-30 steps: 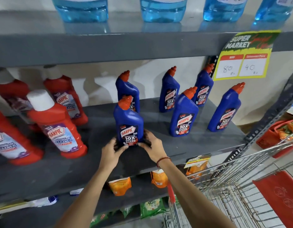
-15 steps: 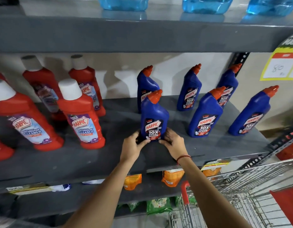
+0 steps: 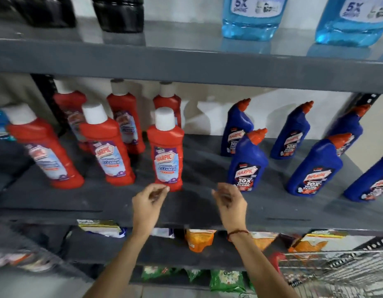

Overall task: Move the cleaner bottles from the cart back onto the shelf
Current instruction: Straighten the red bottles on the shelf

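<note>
Before the grey metal shelf (image 3: 121, 196) | left hand (image 3: 148, 200), right hand (image 3: 229, 201): fingers loosely curled, holding nothing | blue angled-neck plastic cleaner bottle (image 3: 247, 162) upright just behind right hand

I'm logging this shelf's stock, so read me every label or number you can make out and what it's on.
"HARPIC 10X TOTAL CLEAN": front blue bottle.
"HARPIC ... CLEANER": front red bottle; its small print is blurred.
"5X SHINE": light blue bottle on the top shelf.
Packets on the lower shelves: too blurred to read.
</note>
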A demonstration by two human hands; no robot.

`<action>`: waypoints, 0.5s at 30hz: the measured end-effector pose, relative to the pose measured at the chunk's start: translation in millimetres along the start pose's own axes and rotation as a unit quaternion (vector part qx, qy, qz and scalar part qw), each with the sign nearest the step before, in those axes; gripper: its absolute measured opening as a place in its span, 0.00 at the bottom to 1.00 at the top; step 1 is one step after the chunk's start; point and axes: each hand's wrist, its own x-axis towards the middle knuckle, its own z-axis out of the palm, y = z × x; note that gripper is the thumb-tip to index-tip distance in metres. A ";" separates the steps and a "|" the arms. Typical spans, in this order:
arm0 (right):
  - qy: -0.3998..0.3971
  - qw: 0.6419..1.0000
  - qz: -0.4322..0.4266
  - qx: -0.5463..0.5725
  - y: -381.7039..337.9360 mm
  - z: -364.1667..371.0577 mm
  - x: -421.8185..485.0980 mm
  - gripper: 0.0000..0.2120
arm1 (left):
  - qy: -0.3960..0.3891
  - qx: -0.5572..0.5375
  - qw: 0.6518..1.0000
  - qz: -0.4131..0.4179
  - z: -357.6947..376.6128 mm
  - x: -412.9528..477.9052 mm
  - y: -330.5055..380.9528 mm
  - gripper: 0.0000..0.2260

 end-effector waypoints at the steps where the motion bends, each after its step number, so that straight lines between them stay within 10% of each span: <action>1: -0.031 0.999 0.004 0.008 -5.7 12.2 1.9 0.12 | 0.017 0.009 1.000 0.003 -6.0 7.2 -3.4 0.03; 7: -0.224 0.974 0.021 0.025 -35.3 82.1 13.1 0.28 | -0.118 0.034 0.989 -0.082 -21.9 41.7 -32.3 0.33; 15: -0.232 0.971 0.025 -0.047 -19.8 93.4 16.8 0.25 | -0.198 0.073 0.977 -0.042 -8.5 52.5 -44.8 0.29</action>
